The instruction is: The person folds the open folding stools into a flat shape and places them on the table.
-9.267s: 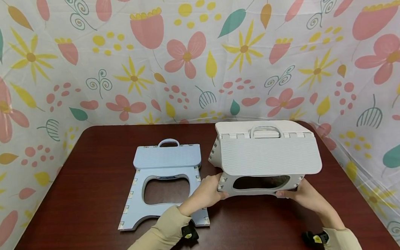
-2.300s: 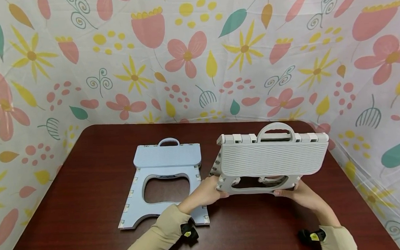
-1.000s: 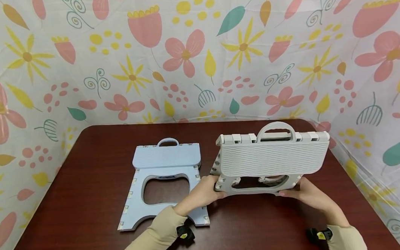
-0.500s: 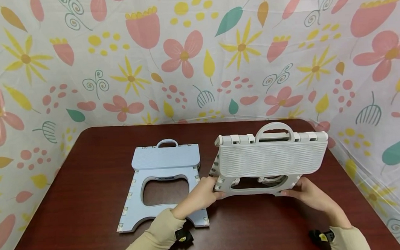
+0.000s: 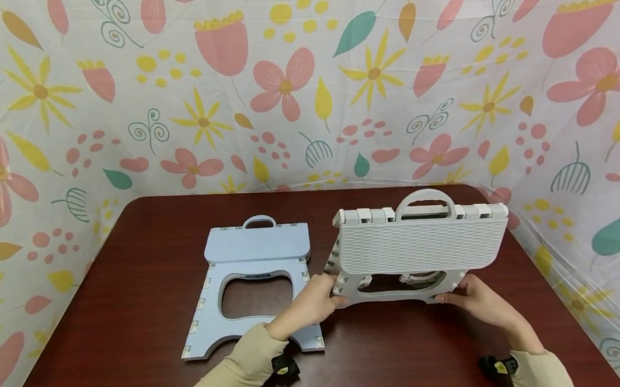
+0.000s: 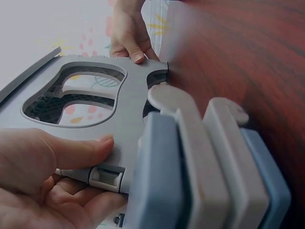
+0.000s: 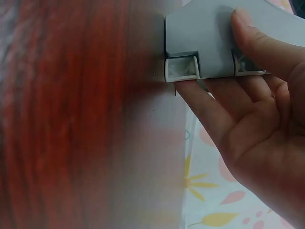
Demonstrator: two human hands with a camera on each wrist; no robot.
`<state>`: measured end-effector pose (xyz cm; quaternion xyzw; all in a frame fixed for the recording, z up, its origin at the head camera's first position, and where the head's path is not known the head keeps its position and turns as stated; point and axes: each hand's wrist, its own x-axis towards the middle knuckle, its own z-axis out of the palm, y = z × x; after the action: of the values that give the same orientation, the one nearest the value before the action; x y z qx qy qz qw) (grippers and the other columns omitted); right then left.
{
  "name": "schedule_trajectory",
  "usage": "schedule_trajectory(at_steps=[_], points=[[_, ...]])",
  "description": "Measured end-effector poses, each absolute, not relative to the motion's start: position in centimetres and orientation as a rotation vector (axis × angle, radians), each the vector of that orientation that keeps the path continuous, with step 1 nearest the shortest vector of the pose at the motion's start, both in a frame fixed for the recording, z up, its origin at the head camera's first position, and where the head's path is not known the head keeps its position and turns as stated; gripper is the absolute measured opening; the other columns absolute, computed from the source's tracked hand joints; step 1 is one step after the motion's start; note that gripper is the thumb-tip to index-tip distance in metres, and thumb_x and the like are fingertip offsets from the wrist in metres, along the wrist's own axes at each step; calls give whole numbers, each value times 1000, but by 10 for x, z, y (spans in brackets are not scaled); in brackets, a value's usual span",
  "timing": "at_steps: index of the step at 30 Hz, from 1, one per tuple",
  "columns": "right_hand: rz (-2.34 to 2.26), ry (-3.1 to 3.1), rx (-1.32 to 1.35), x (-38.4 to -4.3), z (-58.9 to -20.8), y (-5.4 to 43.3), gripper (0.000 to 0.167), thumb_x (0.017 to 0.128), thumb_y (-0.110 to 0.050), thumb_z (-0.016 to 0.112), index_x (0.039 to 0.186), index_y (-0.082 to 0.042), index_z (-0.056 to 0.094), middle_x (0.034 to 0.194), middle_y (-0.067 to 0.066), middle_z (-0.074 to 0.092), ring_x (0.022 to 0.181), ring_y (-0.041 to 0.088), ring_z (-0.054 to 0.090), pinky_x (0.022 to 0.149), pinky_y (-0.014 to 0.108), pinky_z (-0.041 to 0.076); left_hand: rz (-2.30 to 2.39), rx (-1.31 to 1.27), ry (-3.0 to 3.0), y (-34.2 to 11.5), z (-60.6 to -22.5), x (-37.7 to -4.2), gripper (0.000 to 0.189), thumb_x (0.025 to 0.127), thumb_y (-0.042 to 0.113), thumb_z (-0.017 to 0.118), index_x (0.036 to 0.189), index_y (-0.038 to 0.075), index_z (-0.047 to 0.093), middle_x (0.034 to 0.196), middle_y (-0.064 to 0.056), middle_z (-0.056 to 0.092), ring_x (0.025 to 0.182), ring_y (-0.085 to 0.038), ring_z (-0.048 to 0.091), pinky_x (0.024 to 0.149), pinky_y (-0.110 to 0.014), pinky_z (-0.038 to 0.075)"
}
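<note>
A light grey folding stool (image 5: 423, 246) stands half folded at the right of the table in the head view. Its seat is bent along the hinge line, with the loop handle (image 5: 426, 198) on top. My left hand (image 5: 315, 301) grips the lower left edge of its front leg panel, thumb (image 6: 88, 151) on the face and fingers underneath. At the opposite edge my right hand (image 5: 476, 301) holds the same panel's right foot, its thumb (image 7: 262, 43) on the outer face. A pale blue folding stool (image 5: 257, 243) lies folded flat just left of my left hand.
Both stools are on a dark red-brown table (image 5: 136, 284) with rounded far corners. A white cloth (image 5: 317, 129) with printed flowers hangs behind and along the sides. My left forearm crosses over the blue stool's lower right part.
Since the oldest frame, the grey stool's seat has folded at the middle and its handle has risen upright. Over the last second, hands and stool stay nearly still; the view shifts slightly.
</note>
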<state>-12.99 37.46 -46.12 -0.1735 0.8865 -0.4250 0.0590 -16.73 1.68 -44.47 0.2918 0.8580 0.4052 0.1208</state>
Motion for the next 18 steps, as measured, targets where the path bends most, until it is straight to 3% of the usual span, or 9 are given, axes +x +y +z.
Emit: schedule_trajectory(at_steps=[8, 18], points=[[-1329, 2660, -574, -130, -460, 376, 11, 89, -2, 66, 99, 0, 69, 92, -5, 72, 76, -4, 58, 62, 21, 47, 1188, 849, 2512, 18, -445, -167, 22, 85, 11, 72, 106, 2, 70, 98, -11, 74, 87, -16, 71, 68, -20, 49], [-1356, 2655, -652, -131, -460, 374, 10, 87, 5, 65, 96, 0, 67, 87, -10, 66, 73, -4, 53, 59, 22, 43, 1198, 872, 2504, 17, -447, -169, 24, 86, 12, 71, 109, 5, 69, 102, -8, 74, 93, -15, 70, 72, -20, 51]])
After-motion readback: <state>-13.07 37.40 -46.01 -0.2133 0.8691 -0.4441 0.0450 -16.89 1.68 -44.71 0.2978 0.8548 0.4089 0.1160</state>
